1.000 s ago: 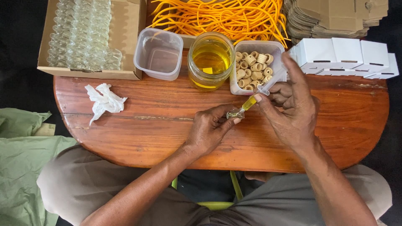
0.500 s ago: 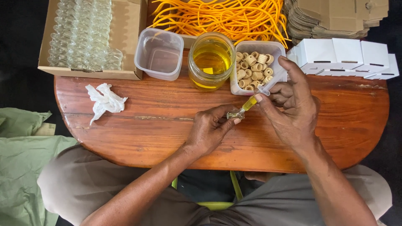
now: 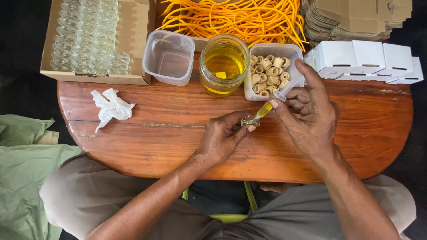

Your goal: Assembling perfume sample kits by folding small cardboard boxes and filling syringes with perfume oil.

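My left hand (image 3: 223,138) pinches a tiny clear glass vial (image 3: 247,120) just above the wooden table (image 3: 169,133). My right hand (image 3: 309,113) holds a small syringe (image 3: 272,103) with yellow liquid, its tip pointing down-left into the vial's mouth. Both hands meet at the table's middle, just in front of a glass jar of yellow oil (image 3: 223,66) and a clear tub of small wooden caps (image 3: 268,70).
An empty clear plastic tub (image 3: 168,58) stands left of the jar. A cardboard box of several glass vials (image 3: 91,38) sits back left, orange cords (image 3: 231,18) behind, white boxes (image 3: 369,60) and flat cardboard (image 3: 356,18) back right. A crumpled tissue (image 3: 110,106) lies left.
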